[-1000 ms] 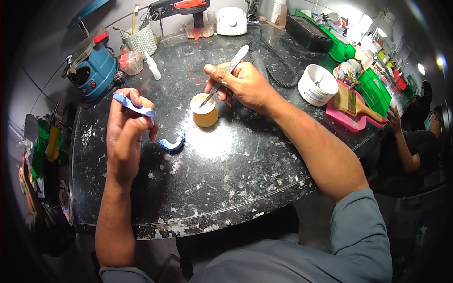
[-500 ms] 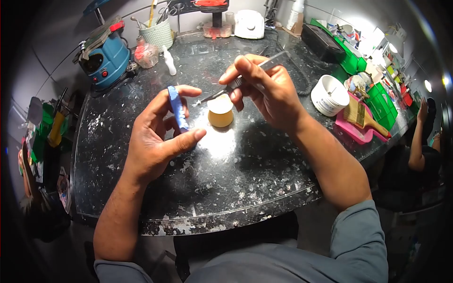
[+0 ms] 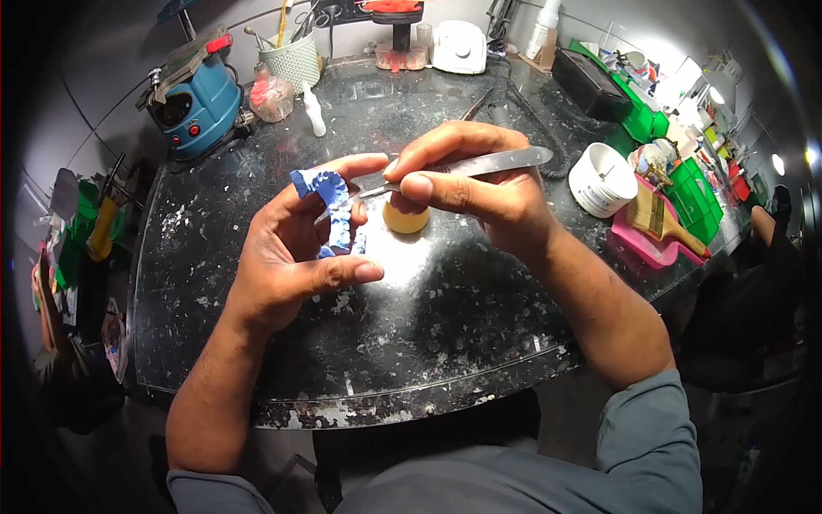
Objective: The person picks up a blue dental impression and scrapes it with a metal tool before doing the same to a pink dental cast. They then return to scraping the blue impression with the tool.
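Between the thumb and fingers of my left hand (image 3: 278, 257) is a blue dental model (image 3: 330, 190), a curved arch with its row of teeth turned towards the right. My right hand (image 3: 492, 193) grips a metal scalpel (image 3: 505, 161) like a pen, the flat handle pointing out to the right. Its tip is at the inner side of the model; whether it touches cannot be made out. Below the right fingers stands a small yellow cup (image 3: 409, 221), partly hidden by them.
A dark, speckled bench (image 3: 411, 343) lies beneath. At the back left are a blue machine (image 3: 195, 107), a cup of tools (image 3: 291, 64) and a white bottle (image 3: 314, 111). To the right are a white tub (image 3: 602, 182), a brush (image 3: 664, 223) on a pink dustpan (image 3: 638, 244) and green trays (image 3: 695, 197).
My left hand has turned the dental model so its teeth show. My right hand has swung the scalpel flatter and brought its tip left to the model.
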Demonstrator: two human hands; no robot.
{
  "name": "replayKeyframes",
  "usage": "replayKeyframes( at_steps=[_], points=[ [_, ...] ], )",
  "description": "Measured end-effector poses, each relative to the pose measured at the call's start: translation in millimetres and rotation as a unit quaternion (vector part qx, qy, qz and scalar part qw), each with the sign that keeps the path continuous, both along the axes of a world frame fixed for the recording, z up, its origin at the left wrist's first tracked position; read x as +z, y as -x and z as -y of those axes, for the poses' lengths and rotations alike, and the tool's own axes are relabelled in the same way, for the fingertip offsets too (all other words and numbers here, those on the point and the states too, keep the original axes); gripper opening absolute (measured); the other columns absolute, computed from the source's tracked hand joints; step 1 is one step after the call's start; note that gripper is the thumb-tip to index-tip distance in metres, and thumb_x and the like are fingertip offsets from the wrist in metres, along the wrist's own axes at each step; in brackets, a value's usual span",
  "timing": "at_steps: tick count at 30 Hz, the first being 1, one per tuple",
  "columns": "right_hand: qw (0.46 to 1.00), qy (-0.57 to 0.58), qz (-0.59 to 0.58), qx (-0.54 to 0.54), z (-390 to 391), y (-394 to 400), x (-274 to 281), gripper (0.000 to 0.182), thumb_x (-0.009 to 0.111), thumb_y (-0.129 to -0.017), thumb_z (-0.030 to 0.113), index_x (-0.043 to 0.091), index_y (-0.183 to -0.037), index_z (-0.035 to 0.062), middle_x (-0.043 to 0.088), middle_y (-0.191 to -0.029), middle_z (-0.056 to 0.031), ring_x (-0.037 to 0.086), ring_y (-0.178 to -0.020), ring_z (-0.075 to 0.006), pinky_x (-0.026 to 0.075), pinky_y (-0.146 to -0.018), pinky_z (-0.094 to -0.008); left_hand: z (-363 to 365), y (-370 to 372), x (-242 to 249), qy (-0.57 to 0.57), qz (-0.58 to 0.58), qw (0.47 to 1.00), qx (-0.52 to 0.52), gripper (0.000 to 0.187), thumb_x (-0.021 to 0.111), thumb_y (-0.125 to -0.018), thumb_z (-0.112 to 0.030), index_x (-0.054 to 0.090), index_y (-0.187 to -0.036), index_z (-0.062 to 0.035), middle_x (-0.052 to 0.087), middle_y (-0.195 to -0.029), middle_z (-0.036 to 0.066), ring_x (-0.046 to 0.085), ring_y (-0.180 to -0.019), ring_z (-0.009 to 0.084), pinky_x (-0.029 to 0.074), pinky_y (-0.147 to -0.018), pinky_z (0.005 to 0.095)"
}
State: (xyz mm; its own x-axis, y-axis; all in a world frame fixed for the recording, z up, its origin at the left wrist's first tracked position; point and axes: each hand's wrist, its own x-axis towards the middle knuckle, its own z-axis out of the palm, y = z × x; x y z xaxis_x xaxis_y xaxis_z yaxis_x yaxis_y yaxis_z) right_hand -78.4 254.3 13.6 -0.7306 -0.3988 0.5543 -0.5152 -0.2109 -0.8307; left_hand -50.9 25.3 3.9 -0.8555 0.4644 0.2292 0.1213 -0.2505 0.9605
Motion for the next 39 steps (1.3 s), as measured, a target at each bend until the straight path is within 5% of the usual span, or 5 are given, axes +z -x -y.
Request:
replayKeyframes(
  at_steps=[8,20,26,36,39],
  points=[
    [0.991,0.033,0.118,0.047,1.8,-5.0,2.0,0.016,0.070,-0.089,0.007,0.070,-0.098,-0.0060,0.072,-0.091,-0.0143,0.071,-0.081,-0.0177,0.057,-0.076,-0.0291,-0.2,-1.1,2.4,0.007,0.002,1.000,0.012,0.082,0.090,-0.062,-0.003,0.055,-0.136,0.0016,0.058,-0.117,0.001,0.053,-0.097,0.0064,0.048,-0.091,0.0241],
    [0.993,0.015,0.113,0.037,1.6,-4.1,1.1,0.015,0.070,-0.089,0.007,0.070,-0.096,-0.0063,0.072,-0.090,-0.0143,0.070,-0.079,-0.0169,0.057,-0.074,-0.0285,-1.3,-1.3,1.5,0.022,-0.037,0.999,0.028,0.074,0.088,-0.064,-0.004,0.059,-0.132,-0.0010,0.057,-0.130,0.006,0.051,-0.098,0.0084,0.048,-0.094,0.0268],
    [0.997,0.008,0.071,0.037,2.0,0.5,-4.4,0.021,0.073,-0.091,0.018,0.072,-0.098,-0.0018,0.071,-0.084,-0.0067,0.068,-0.077,-0.0112,0.055,-0.069,-0.0239,-0.8,-1.6,2.4,0.028,-0.037,0.999,0.022,0.074,0.088,-0.063,-0.003,0.059,-0.131,0.0001,0.058,-0.122,0.004,0.052,-0.097,0.0088,0.048,-0.093,0.0261],
    [0.993,0.108,0.052,-0.004,4.5,-1.2,1.7,0.030,0.060,-0.100,0.027,0.067,-0.110,-0.0009,0.073,-0.091,-0.0128,0.072,-0.084,-0.0173,0.056,-0.071,-0.0273,-5.5,-0.3,-5.2,0.039,-0.092,0.989,0.106,0.054,0.085,-0.074,0.001,0.052,-0.116,-0.0050,0.052,-0.092,-0.002,0.053,-0.083,0.0035,0.049,-0.075,0.0204],
    [0.981,0.024,-0.175,-0.076,19.2,-2.6,-16.8,0.029,0.061,-0.099,0.025,0.067,-0.113,-0.0001,0.073,-0.104,-0.0135,0.071,-0.093,-0.0204,0.057,-0.080,-0.0315,-9.1,-1.7,-8.5,0.038,-0.096,0.982,0.160,0.049,0.079,-0.082,0.001,0.039,-0.108,-0.0101,0.048,-0.091,-0.002,0.052,-0.082,0.0029,0.048,-0.073,0.0192]
  ],
)
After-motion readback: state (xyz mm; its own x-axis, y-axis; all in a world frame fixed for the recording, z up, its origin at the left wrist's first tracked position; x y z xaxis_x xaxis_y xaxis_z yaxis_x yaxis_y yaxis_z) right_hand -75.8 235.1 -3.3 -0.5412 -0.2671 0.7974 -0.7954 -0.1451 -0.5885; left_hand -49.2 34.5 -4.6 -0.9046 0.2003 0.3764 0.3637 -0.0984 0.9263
